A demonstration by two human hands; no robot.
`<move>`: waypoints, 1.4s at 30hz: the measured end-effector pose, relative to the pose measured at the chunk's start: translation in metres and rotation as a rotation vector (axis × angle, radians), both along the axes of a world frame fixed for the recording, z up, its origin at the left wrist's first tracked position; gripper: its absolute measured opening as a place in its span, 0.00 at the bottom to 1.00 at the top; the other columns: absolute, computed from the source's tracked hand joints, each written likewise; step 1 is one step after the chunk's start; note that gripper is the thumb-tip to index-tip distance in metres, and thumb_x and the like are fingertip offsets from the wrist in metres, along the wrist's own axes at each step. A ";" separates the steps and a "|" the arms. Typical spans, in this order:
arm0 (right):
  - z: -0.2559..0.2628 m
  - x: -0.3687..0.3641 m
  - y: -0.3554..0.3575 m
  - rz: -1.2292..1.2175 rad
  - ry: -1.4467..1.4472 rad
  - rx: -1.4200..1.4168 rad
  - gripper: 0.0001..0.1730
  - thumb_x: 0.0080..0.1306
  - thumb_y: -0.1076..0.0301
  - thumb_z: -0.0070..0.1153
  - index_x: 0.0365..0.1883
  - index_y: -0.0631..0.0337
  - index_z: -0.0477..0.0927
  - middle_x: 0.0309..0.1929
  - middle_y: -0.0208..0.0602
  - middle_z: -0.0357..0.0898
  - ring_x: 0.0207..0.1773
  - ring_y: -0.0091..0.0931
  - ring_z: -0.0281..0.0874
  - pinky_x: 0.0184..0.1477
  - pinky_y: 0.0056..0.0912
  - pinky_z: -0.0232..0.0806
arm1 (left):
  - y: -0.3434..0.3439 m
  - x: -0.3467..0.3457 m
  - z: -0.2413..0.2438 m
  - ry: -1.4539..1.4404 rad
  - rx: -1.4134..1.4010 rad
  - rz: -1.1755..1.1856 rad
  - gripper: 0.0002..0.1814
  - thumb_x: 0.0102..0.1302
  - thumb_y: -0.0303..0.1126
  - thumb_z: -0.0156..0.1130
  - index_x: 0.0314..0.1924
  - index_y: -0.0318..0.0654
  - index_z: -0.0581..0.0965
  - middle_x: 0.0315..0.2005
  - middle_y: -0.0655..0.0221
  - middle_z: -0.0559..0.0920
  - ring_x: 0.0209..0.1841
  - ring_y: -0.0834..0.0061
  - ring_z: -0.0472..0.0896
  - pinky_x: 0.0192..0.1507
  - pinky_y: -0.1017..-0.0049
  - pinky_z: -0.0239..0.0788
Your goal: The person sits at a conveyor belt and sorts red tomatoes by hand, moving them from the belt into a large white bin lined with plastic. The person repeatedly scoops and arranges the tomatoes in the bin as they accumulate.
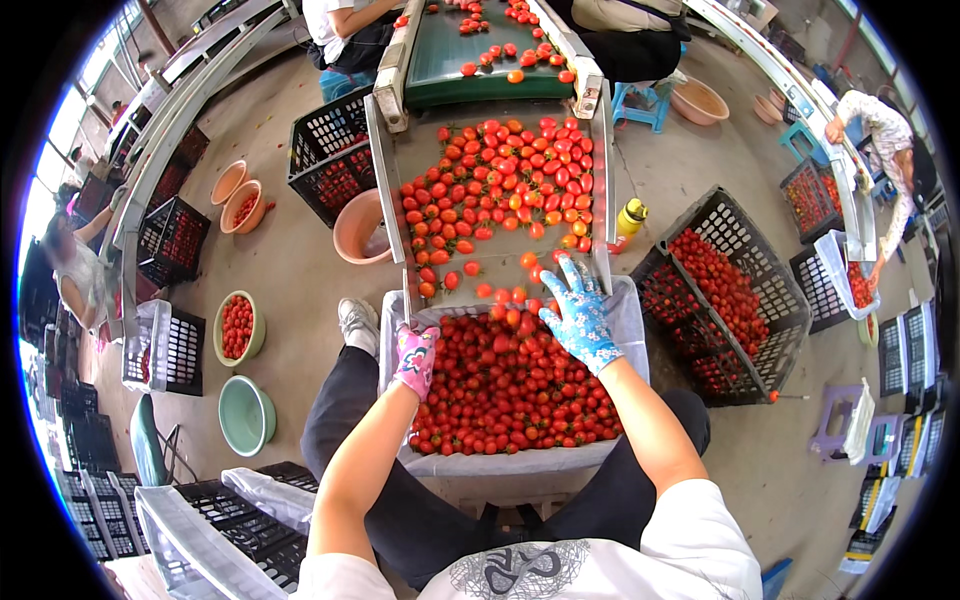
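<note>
My right hand, in a blue floral glove, has its fingers spread over the lower right end of a metal chute. Its fingertips are beside a few small red tomatoes on the chute. My left hand, in a pink floral glove, rests at the chute's lower left corner, by the crate's left rim; whether it grips the edge is unclear. Below the chute, between my knees, stands a crate with a pale liner, heaped with red tomatoes. Several tomatoes are at the chute's lip, above the heap.
A green conveyor belt feeds the chute. To the right are a black crate of tomatoes and a yellow bottle. On the left stand another black crate, an orange basin and a green basin. Other people sit nearby.
</note>
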State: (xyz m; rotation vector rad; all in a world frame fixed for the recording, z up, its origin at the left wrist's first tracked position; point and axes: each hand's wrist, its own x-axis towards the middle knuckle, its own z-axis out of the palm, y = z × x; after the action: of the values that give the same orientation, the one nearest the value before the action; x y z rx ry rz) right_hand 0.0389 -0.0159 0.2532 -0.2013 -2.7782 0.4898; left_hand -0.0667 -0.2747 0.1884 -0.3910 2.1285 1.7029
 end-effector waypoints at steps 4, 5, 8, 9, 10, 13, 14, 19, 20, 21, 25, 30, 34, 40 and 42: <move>-0.003 0.000 0.002 0.002 0.011 -0.006 0.32 0.51 0.61 0.61 0.57 0.52 0.69 0.67 0.43 0.50 0.66 0.45 0.49 0.64 0.48 0.48 | 0.000 0.001 0.006 -0.025 -0.060 -0.021 0.26 0.55 0.31 0.60 0.53 0.35 0.63 0.39 0.62 0.74 0.35 0.72 0.72 0.38 0.72 0.65; -0.003 -0.001 0.002 -0.005 0.008 0.001 0.32 0.51 0.61 0.61 0.56 0.52 0.69 0.67 0.43 0.50 0.66 0.45 0.49 0.64 0.48 0.48 | -0.002 -0.001 0.000 -0.015 -0.094 -0.046 0.27 0.56 0.32 0.59 0.55 0.38 0.62 0.37 0.64 0.74 0.30 0.74 0.71 0.33 0.73 0.66; -0.002 -0.003 0.000 0.001 0.023 -0.010 0.32 0.51 0.62 0.61 0.56 0.52 0.69 0.67 0.42 0.50 0.66 0.45 0.49 0.64 0.48 0.48 | -0.007 -0.005 -0.010 0.004 -0.157 -0.076 0.27 0.57 0.34 0.58 0.56 0.41 0.61 0.36 0.67 0.74 0.26 0.76 0.71 0.29 0.74 0.67; -0.002 -0.002 0.002 -0.001 0.031 -0.015 0.32 0.51 0.62 0.61 0.56 0.52 0.69 0.67 0.42 0.50 0.66 0.45 0.49 0.64 0.48 0.48 | -0.005 -0.006 -0.011 0.007 -0.155 -0.080 0.27 0.58 0.34 0.57 0.56 0.41 0.61 0.35 0.67 0.74 0.26 0.76 0.71 0.29 0.74 0.67; -0.004 -0.002 0.004 0.003 0.037 -0.027 0.32 0.51 0.63 0.61 0.56 0.52 0.69 0.67 0.42 0.50 0.67 0.45 0.49 0.64 0.47 0.48 | -0.004 -0.006 -0.011 0.006 -0.147 -0.078 0.27 0.58 0.35 0.57 0.56 0.41 0.61 0.35 0.67 0.74 0.26 0.76 0.71 0.29 0.74 0.67; -0.003 -0.003 0.004 -0.002 0.033 -0.010 0.33 0.50 0.64 0.62 0.56 0.52 0.69 0.67 0.42 0.50 0.67 0.45 0.49 0.64 0.47 0.48 | -0.005 -0.006 -0.011 -0.001 -0.123 -0.061 0.26 0.58 0.36 0.57 0.56 0.41 0.62 0.35 0.67 0.74 0.27 0.76 0.71 0.30 0.74 0.67; -0.003 -0.003 0.003 -0.001 0.032 -0.016 0.33 0.50 0.64 0.62 0.56 0.52 0.69 0.67 0.42 0.50 0.67 0.45 0.49 0.64 0.47 0.48 | -0.006 -0.006 -0.011 -0.002 -0.119 -0.060 0.26 0.58 0.36 0.56 0.56 0.41 0.62 0.35 0.67 0.74 0.27 0.76 0.71 0.30 0.74 0.67; -0.004 -0.004 0.005 0.011 0.049 -0.015 0.33 0.50 0.64 0.62 0.57 0.53 0.69 0.67 0.43 0.50 0.66 0.45 0.49 0.64 0.47 0.49 | -0.007 -0.006 -0.006 -0.008 -0.103 -0.059 0.25 0.59 0.38 0.55 0.55 0.41 0.63 0.35 0.67 0.75 0.28 0.75 0.71 0.31 0.74 0.67; -0.005 -0.003 0.005 0.015 0.059 -0.015 0.33 0.50 0.64 0.62 0.57 0.53 0.69 0.67 0.43 0.50 0.66 0.45 0.50 0.64 0.47 0.49 | -0.007 -0.006 -0.006 -0.009 -0.100 -0.059 0.25 0.59 0.38 0.55 0.55 0.41 0.63 0.35 0.67 0.75 0.28 0.75 0.71 0.31 0.74 0.66; -0.006 -0.003 0.006 0.019 0.069 -0.014 0.33 0.50 0.64 0.62 0.57 0.53 0.69 0.67 0.43 0.50 0.66 0.45 0.50 0.64 0.47 0.49 | -0.006 -0.006 -0.005 -0.011 -0.096 -0.060 0.25 0.59 0.38 0.55 0.55 0.40 0.63 0.35 0.67 0.75 0.28 0.75 0.71 0.32 0.74 0.66; -0.008 -0.003 0.007 0.025 0.079 -0.022 0.32 0.51 0.63 0.62 0.56 0.53 0.69 0.67 0.43 0.50 0.66 0.45 0.50 0.64 0.47 0.50 | -0.005 -0.006 -0.005 -0.015 -0.079 -0.057 0.25 0.59 0.39 0.54 0.55 0.40 0.64 0.35 0.67 0.75 0.29 0.75 0.71 0.33 0.74 0.66; -0.002 -0.003 0.004 0.004 0.047 -0.041 0.31 0.51 0.64 0.61 0.56 0.54 0.70 0.67 0.44 0.50 0.66 0.46 0.50 0.64 0.47 0.50 | -0.003 -0.007 -0.004 -0.010 -0.059 -0.060 0.25 0.60 0.41 0.53 0.55 0.40 0.64 0.35 0.67 0.75 0.30 0.74 0.71 0.34 0.74 0.66; -0.002 -0.002 0.005 0.023 0.089 -0.055 0.31 0.51 0.65 0.61 0.55 0.54 0.70 0.66 0.44 0.51 0.66 0.45 0.50 0.64 0.46 0.50 | -0.001 -0.006 -0.004 -0.010 -0.055 -0.071 0.24 0.60 0.42 0.52 0.54 0.40 0.65 0.34 0.67 0.75 0.31 0.74 0.71 0.35 0.74 0.65; 0.010 -0.005 0.007 0.047 0.259 -0.282 0.25 0.52 0.72 0.58 0.51 0.57 0.72 0.60 0.43 0.62 0.63 0.40 0.59 0.64 0.45 0.50 | 0.000 -0.006 -0.001 -0.007 -0.053 -0.104 0.24 0.61 0.44 0.51 0.54 0.39 0.66 0.34 0.67 0.76 0.32 0.73 0.71 0.36 0.74 0.65; 0.019 -0.006 0.009 0.045 0.370 -0.208 0.21 0.54 0.75 0.55 0.48 0.59 0.74 0.55 0.40 0.69 0.58 0.38 0.65 0.63 0.42 0.54 | 0.001 -0.006 0.000 -0.005 -0.056 -0.110 0.24 0.61 0.45 0.51 0.54 0.39 0.66 0.34 0.66 0.76 0.33 0.73 0.71 0.36 0.74 0.65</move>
State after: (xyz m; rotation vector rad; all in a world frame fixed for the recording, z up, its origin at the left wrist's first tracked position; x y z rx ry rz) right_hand 0.0334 -0.0066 0.2724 -0.0836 -2.3747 0.7464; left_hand -0.0730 -0.2740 0.1882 -0.2883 2.1560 1.5830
